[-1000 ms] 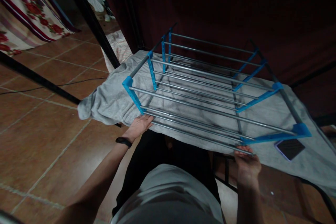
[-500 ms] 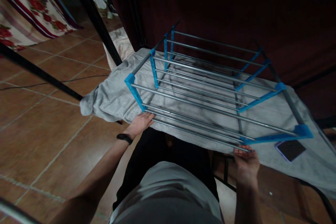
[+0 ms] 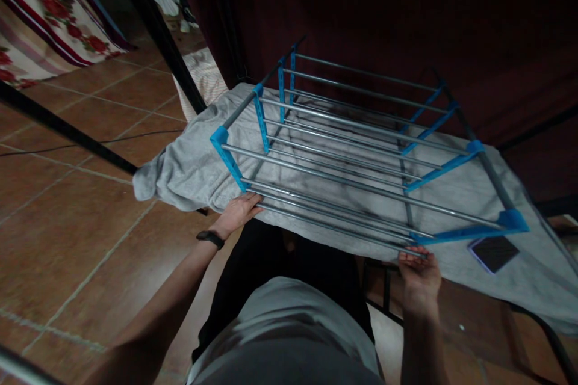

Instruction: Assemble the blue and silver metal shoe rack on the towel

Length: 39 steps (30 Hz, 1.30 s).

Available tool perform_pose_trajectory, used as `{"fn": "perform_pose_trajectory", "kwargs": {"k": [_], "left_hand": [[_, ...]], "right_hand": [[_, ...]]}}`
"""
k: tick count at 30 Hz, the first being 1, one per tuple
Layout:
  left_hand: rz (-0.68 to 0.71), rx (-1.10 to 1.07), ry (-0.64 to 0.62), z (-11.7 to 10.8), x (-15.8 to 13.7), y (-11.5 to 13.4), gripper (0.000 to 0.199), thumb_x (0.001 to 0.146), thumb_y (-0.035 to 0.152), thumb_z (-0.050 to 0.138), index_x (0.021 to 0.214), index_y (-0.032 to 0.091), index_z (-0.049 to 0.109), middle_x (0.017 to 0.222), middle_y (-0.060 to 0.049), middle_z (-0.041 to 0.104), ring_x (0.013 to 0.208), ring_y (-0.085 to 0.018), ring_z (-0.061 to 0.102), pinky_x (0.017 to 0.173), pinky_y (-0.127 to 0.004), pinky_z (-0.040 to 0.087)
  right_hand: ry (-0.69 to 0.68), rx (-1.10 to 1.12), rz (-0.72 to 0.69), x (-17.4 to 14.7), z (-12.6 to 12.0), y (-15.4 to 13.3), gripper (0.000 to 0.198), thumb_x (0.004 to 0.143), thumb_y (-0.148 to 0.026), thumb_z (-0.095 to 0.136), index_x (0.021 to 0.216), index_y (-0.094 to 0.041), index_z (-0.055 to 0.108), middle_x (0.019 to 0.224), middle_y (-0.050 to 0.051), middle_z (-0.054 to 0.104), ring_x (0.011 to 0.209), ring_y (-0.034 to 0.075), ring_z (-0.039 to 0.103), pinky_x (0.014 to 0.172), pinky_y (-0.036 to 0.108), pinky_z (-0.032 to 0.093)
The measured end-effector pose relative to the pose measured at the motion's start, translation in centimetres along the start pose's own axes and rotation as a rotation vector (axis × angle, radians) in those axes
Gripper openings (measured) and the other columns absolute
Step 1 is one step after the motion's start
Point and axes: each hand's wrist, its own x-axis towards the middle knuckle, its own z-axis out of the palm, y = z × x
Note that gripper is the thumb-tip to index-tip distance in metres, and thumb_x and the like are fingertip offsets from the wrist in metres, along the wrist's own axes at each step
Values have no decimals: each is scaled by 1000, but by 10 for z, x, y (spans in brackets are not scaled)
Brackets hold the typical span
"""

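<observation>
A rack of thin metal tubes [image 3: 343,179] with blue plastic side pieces [image 3: 469,230] lies on a grey blanket [image 3: 180,174] in front of me. One tube, a metal rod [image 3: 325,224], runs along the near edge of the blanket, beside the rack's nearest tubes. My left hand [image 3: 239,212], with a dark band at the wrist, has its fingers on the rod's left end. At the other end my right hand [image 3: 419,267] is palm up, its fingers curled round the rod. The rod's left tip is partly hidden by my fingers.
A phone [image 3: 493,254] lies on the blanket right of the rack. Black metal bars [image 3: 158,36] rise at the left, and a dark red curtain [image 3: 383,6] hangs behind. A cable [image 3: 90,143] crosses the tiled floor [image 3: 58,222]. Another metal tube [image 3: 27,367] shows at bottom left.
The whole view has shifted slightly, so everything appears a little further left. Both hands keep their places at the rod's ends, and the rack looks unmoved on the blanket.
</observation>
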Motion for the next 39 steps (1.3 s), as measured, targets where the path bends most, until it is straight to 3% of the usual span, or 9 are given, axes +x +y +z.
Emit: {"fn": "perform_pose_trajectory", "kwargs": {"k": [7,13,25,39], "left_hand": [[-106,-402,-35,7,5,-18,25,83,44,63,87,20,63,84,-1,65,75,-16,60,70,-26,47],[-203,-659,-42,9,6,-28,35,72,50,72,84,18,66,78,0,65,71,-14,59,66,-24,48],[-284,-713,-66,5,9,-27,42,71,58,70,83,18,71,82,-2,70,78,-17,62,73,-27,50],[-251,-737,-118,6,8,-29,38,74,54,70,86,18,69,81,-1,66,77,-16,59,70,-26,48]], "right_hand": [[-75,72,6,0,-3,2,10,71,-15,52,79,-21,51,68,-5,62,61,11,64,60,26,56],[-1,18,15,7,-3,4,13,71,-8,51,77,-20,52,70,-4,63,63,11,65,61,25,56],[29,27,-10,1,0,4,12,68,-11,52,76,-20,55,72,-3,66,67,14,67,61,29,57],[35,4,-20,3,1,6,12,70,-10,56,75,-20,52,68,-5,64,63,11,66,60,24,56]]}}
